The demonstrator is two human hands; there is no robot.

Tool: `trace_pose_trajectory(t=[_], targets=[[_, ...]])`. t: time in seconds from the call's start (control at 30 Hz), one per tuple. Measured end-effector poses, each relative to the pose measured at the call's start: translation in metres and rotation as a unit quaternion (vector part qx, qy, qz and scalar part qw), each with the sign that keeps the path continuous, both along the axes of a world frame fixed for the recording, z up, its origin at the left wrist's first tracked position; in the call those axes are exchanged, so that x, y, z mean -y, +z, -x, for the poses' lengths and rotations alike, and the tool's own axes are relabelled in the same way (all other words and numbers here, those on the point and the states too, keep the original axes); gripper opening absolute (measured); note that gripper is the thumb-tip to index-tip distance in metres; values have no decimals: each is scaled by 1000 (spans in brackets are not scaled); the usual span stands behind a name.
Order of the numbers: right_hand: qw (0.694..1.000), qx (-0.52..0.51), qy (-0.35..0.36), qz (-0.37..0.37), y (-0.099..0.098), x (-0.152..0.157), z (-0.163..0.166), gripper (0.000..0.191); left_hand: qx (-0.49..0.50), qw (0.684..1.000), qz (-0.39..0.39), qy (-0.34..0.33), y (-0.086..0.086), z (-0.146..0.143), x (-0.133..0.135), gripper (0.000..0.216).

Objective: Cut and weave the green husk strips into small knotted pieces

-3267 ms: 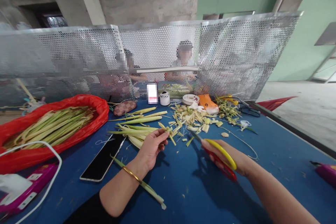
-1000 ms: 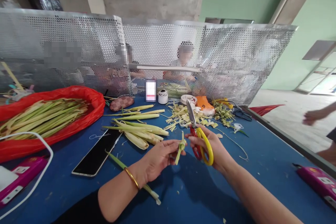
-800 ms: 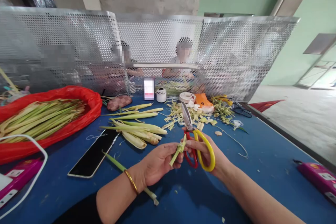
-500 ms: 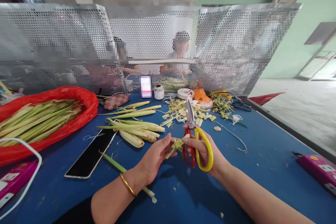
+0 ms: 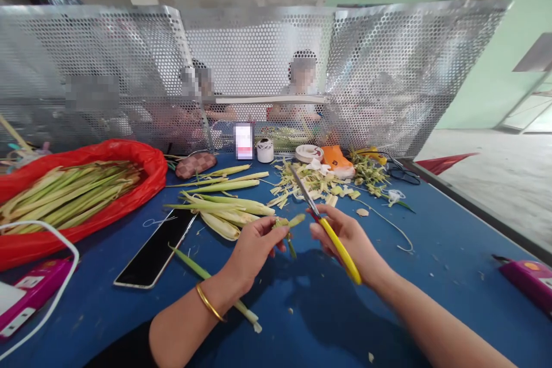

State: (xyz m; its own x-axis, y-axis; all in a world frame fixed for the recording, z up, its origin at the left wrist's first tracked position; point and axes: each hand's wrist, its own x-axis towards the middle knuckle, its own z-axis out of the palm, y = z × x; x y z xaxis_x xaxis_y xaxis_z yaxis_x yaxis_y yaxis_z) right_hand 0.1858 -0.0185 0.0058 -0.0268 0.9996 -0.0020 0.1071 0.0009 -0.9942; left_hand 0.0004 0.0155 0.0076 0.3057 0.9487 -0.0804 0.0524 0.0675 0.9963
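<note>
Between the fingertips of my left hand (image 5: 254, 250) is a small folded piece of green plant leaf (image 5: 292, 229), its short ends sticking out. My right hand (image 5: 345, 236) grips a pair of scissors (image 5: 334, 241) with yellow handles, blades pointing up and away, apart from the leaf piece. A bit of red shows on the inner handle; the rest of it is hidden by the hand. Below my left wrist a single green leaf strip (image 5: 194, 267) lies on the blue table (image 5: 302, 328). Pale green husk-like leaves (image 5: 233, 213) lie beyond my left hand.
A red bag (image 5: 157, 169) of long leaves stands at left, near a dark phone (image 5: 155, 250). Leaf cuttings (image 5: 297, 184), a tape roll (image 5: 309, 153) and an orange packet (image 5: 336, 158) lie ahead. Purple power strips (image 5: 526, 282) flank the table. People sit behind the perforated metal screen (image 5: 259, 57).
My right hand has drawn away from the leaf piece, and the scissors have turned edge-on. The left hand has rolled over, keeping the piece between its fingers.
</note>
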Motion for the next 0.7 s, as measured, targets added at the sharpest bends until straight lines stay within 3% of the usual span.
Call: trace_pose_trajectory(t=[0.1, 0.3, 0.47, 0.7], targets=[[988, 135, 67, -26, 8, 1, -24, 49, 27, 999, 10, 41, 4, 6, -7, 23], [948, 290, 130, 15, 17, 2, -42, 49, 68, 992, 26, 107, 7, 10, -14, 19], [938, 323, 125, 19, 16, 5, -27, 48, 83, 989, 40, 112, 5, 9, -14, 19], [952, 281, 122, -4, 2, 3, -25, 44, 75, 994, 35, 76, 4, 7, -11, 17]])
